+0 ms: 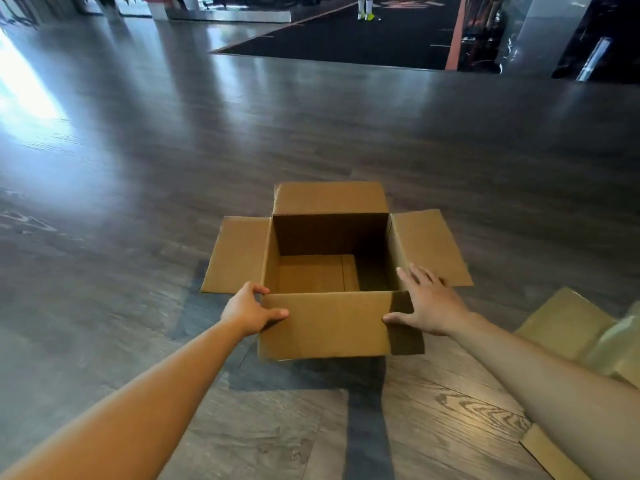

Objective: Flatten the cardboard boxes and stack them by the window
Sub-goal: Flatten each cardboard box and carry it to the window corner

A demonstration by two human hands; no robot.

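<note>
An open brown cardboard box (325,327) stands upright on the wooden floor, its four top flaps spread outward and its inside empty. My left hand (251,311) grips the near left corner, thumb on the near flap and fingers curled over the edge. My right hand (431,301) lies at the near right corner with straight, spread fingers reaching over the right flap and the thumb against the near flap.
More cardboard (568,323) lies on the floor at the right, partly behind my right forearm. A dark mat (346,39) covers the far floor, where a person's legs (365,8) stand. Bright light falls on the floor at the far left.
</note>
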